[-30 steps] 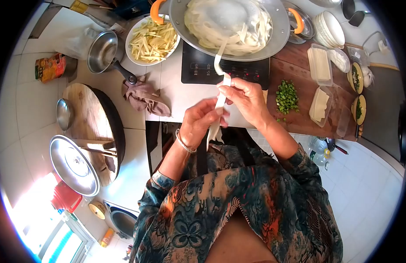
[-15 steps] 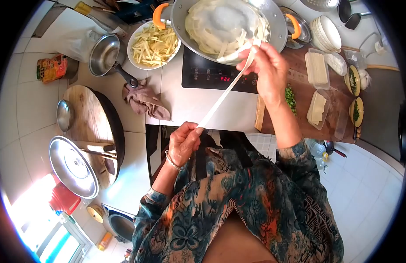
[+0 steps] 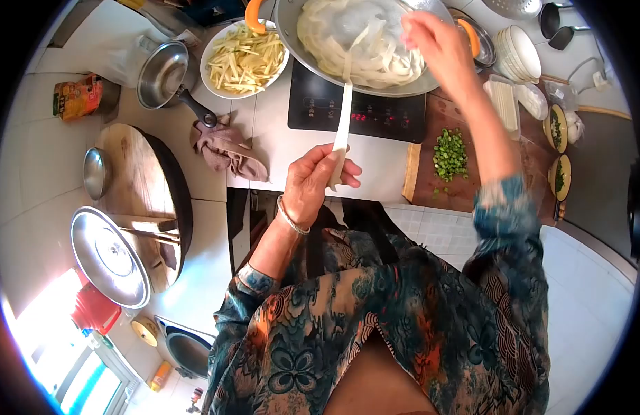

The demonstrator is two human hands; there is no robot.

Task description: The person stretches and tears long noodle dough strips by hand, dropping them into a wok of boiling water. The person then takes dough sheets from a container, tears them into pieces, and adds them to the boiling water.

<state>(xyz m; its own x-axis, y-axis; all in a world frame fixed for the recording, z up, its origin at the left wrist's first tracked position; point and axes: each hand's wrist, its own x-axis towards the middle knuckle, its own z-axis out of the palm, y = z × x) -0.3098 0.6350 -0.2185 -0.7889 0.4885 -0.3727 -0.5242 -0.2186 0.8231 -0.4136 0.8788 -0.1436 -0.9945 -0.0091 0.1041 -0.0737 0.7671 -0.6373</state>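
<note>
My left hand [image 3: 313, 178] is closed on the lower end of a long white dough strip [image 3: 343, 124], in front of the black cooktop [image 3: 320, 104]. From there the strip runs up over the near rim of a wide grey pan [image 3: 292, 34] and into it. White noodles [image 3: 382, 61] lie in cloudy liquid inside the pan. Above the pan's right side is my right hand [image 3: 434, 41], its fingers curled together. Whether the fingers hold anything is too small to make out.
Chopped greens [image 3: 450, 153] lie on the wooden board [image 3: 437, 197] at the right, near plastic tubs. A plate of cut yellow strips [image 3: 244, 59], a small saucepan [image 3: 162, 75], a brown cloth [image 3: 226, 149] and a round chopping block [image 3: 130, 173] stand on the left.
My right hand has moved up and right over the pan, off the strip. The strip now hangs over the pan's rim from my left hand, which has moved slightly up and right.
</note>
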